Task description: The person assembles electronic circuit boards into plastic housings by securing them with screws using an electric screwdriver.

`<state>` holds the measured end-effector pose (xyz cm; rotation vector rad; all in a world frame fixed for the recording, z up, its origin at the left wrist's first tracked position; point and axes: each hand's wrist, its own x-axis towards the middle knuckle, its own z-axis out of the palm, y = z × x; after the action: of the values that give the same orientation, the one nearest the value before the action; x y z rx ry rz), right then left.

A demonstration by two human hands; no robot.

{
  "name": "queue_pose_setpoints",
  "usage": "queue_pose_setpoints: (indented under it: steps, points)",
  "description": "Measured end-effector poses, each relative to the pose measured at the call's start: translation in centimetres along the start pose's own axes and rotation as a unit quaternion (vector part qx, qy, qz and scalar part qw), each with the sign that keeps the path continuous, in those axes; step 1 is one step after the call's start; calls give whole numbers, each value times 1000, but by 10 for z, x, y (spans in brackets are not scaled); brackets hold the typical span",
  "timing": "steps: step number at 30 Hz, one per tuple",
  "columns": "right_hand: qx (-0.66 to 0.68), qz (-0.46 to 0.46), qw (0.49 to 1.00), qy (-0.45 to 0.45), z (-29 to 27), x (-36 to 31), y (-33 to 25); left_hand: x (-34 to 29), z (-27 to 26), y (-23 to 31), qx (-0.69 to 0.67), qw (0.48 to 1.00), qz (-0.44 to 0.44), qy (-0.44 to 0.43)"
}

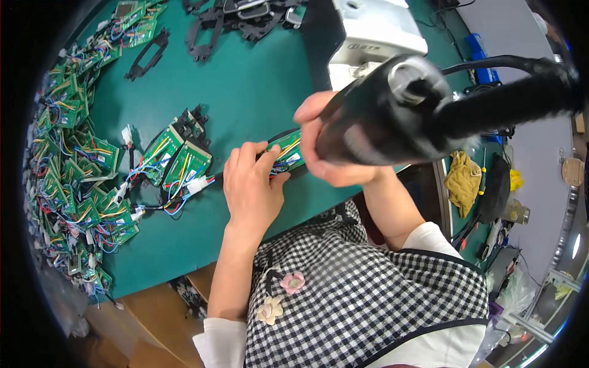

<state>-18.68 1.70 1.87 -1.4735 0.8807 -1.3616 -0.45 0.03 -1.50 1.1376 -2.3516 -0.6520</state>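
Observation:
My right hand [336, 172] is wrapped round a black electric screwdriver [374, 119], whose thick black cord runs off to the right. The tool's tip is hidden beneath its body. Under it lies a green circuit board [292, 161] with yellow and blue wires, set in a black frame. My left hand [248, 184] grips this board's left end, fingers bent over its edge and thumb beside the wires. Just left of that hand, two more wired boards [187, 164] rest on the green mat, with a white connector [197, 185] nearest my wrist.
A long heap of wired circuit boards [67, 159] lines the left edge of the green table mat [245, 80]. Black plastic frames [245, 21] are piled at the back. A white machine [383, 30] stands behind the screwdriver. To the right lies a tan cloth [464, 184].

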Motion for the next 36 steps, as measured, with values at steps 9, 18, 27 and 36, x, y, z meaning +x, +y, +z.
queue_pose_setpoints:
  steps: [9, 18, 27, 36]
  points:
    - [-16, -237, 921, 308, -17, 2, -37, -5, 4, -3, 31, 999, 8, 37]
    - [-53, -158, 933, 319, -40, 19, -42, -17, 7, -15, 34, 995, -19, 95]
    - [32, -93, 980, 173, 49, 42, 4, -16, 7, -13, -20, 993, -22, 111]
    - [16, 25, 995, 98, 60, 61, 16, -15, 7, -11, -19, 995, -24, 98]
